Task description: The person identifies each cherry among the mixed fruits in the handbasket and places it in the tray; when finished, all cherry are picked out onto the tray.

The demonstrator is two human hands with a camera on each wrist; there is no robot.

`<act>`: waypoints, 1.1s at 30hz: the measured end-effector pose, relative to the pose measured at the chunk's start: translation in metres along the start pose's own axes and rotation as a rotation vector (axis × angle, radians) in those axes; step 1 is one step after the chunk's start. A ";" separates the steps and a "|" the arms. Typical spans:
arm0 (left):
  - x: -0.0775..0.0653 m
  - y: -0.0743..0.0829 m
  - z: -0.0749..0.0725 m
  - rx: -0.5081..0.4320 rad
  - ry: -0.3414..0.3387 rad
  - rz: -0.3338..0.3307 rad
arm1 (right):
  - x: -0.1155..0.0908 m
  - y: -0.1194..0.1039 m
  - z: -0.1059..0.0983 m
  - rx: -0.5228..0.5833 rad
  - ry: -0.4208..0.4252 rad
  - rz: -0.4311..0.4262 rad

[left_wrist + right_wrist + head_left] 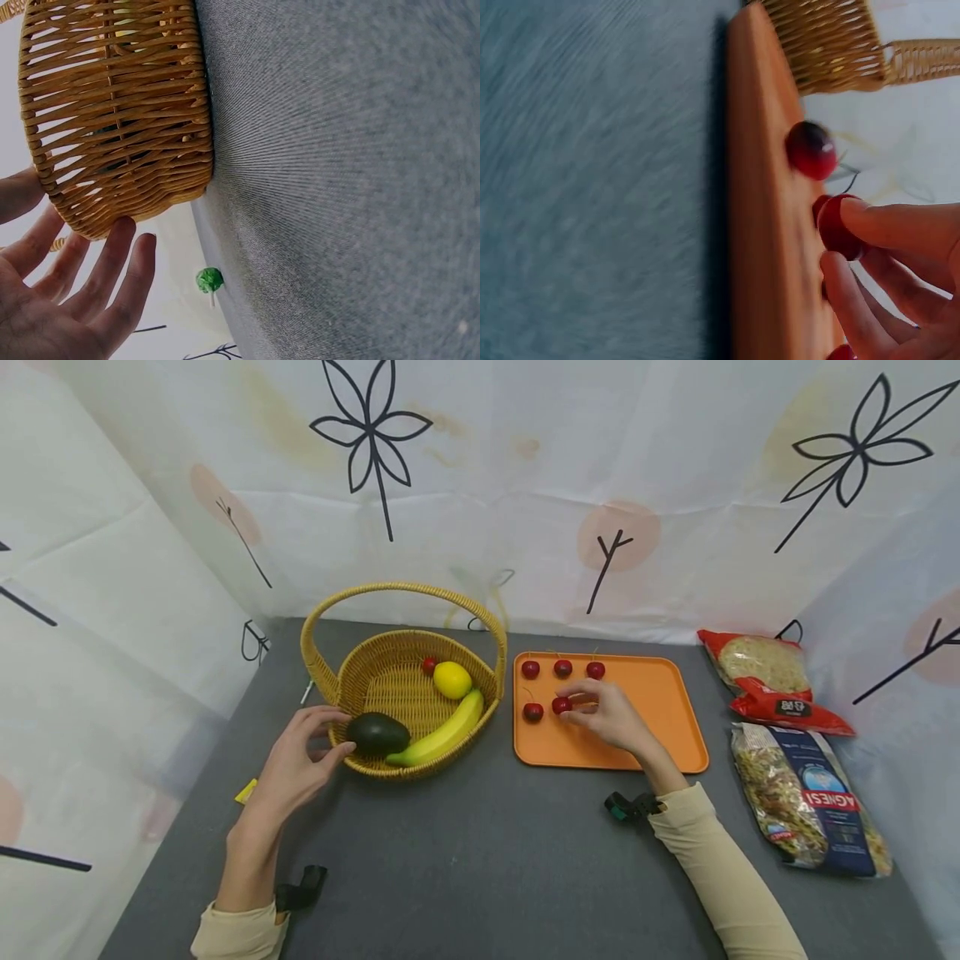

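My right hand [603, 714] pinches a red cherry [838, 229] between thumb and fingers, just over the orange tray [645, 693]. Another cherry [533, 712] lies left of it, and several more form a row along the tray's far side. At the left rim of the wicker basket [390, 681] is my left hand [300, 764], its thumb and fingers spread near a dark green avocado [377, 733]. In the left wrist view its fingers look loosely extended by the wickerwork. The basket also holds a banana [442, 735], a lemon [452, 680] and a small red fruit [429, 666].
Right of the tray lie a red-ended bag [765, 668] and a bag of pasta [817, 802]. The basket's tall handle [405, 587] arches over it. A green-wrapped lollipop [209, 280] stands behind the basket; a yellow item [246, 791] lies by the left forearm.
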State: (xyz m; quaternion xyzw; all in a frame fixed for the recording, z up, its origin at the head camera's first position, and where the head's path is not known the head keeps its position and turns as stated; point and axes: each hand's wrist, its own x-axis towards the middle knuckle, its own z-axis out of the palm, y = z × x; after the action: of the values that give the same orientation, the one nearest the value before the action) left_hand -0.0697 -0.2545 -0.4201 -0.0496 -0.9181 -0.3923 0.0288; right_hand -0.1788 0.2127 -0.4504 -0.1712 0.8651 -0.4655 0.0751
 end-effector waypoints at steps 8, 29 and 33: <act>0.001 0.000 -0.001 -0.007 -0.001 -0.010 | 0.004 0.009 0.002 -0.018 -0.006 0.024; -0.001 0.002 -0.001 -0.009 -0.002 -0.006 | -0.010 -0.032 -0.009 0.046 0.030 -0.081; -0.001 0.001 0.000 -0.010 0.000 -0.008 | -0.016 -0.062 -0.002 0.109 0.013 -0.204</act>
State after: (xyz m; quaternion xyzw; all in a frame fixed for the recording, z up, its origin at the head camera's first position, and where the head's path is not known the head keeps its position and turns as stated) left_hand -0.0686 -0.2542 -0.4193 -0.0461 -0.9163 -0.3969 0.0267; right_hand -0.1507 0.1890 -0.3984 -0.2512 0.8169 -0.5182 0.0311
